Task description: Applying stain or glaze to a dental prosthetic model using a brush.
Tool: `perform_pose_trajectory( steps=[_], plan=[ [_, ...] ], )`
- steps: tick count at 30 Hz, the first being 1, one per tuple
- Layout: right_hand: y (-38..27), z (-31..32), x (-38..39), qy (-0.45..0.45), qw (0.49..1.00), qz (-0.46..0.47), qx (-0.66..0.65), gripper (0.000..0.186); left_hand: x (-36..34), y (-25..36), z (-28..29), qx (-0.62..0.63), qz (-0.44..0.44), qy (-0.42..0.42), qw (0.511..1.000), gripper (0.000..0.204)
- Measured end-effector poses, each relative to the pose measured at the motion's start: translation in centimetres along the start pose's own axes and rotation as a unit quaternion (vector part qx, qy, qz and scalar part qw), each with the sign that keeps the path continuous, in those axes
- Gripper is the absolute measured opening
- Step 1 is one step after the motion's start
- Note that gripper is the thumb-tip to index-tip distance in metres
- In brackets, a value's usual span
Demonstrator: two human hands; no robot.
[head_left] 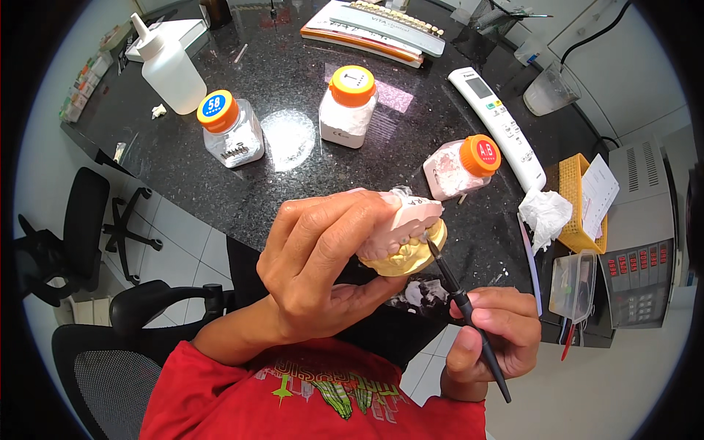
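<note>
My left hand (323, 271) grips a dental model made of a pink upper cast (396, 224) on a yellow lower cast (396, 260), held up over the front of the dark counter. My right hand (499, 334) is closed around a slim black brush-like tool (477, 337), whose tip meets the teeth on the model's right side. Just beyond the model stands a powder jar (447, 169) with an orange lid and red label. Two similar orange-lidded jars, one in the middle (348, 117) and one at left (235, 139), stand farther back.
A white squeeze bottle (176, 81) stands back left, shade guides (374, 29) at the back. A remote (491, 117), glass beaker (550, 95), crumpled tissue (546, 216), yellow basket (568, 202), clear container (572, 282) and grey device (638, 235) line the right. Office chairs (88, 227) are at the left.
</note>
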State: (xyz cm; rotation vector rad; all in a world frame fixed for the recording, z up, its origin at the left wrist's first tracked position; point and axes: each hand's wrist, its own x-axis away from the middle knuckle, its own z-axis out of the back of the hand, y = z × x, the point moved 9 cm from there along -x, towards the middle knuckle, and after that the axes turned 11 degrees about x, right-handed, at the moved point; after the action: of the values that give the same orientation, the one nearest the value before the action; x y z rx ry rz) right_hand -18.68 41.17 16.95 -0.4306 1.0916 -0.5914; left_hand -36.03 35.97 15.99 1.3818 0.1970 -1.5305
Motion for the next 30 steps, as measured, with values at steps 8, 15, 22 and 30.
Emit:
perform_pose_trajectory(
  steps=[8,15,22,30],
  plan=[
    [-0.10,0.02,-0.06,0.001,1.000,0.009,0.004,0.021,-0.09,0.05,0.00,0.000,0.002,0.000,1.000,0.067],
    [-0.07,0.03,0.00,0.009,1.000,0.011,0.002,0.021,-0.03,-0.04,0.02,-0.002,0.003,-0.002,1.000,0.065],
    [-0.16,0.11,0.02,0.013,1.000,0.016,-0.001,0.020,-0.46,0.15,0.44,0.002,0.012,0.032,0.999,0.055],
    [-0.17,-0.20,-0.06,0.007,1.000,0.012,-0.005,0.020,-0.19,0.02,0.54,0.001,0.011,0.031,0.999,0.055]
  ],
)
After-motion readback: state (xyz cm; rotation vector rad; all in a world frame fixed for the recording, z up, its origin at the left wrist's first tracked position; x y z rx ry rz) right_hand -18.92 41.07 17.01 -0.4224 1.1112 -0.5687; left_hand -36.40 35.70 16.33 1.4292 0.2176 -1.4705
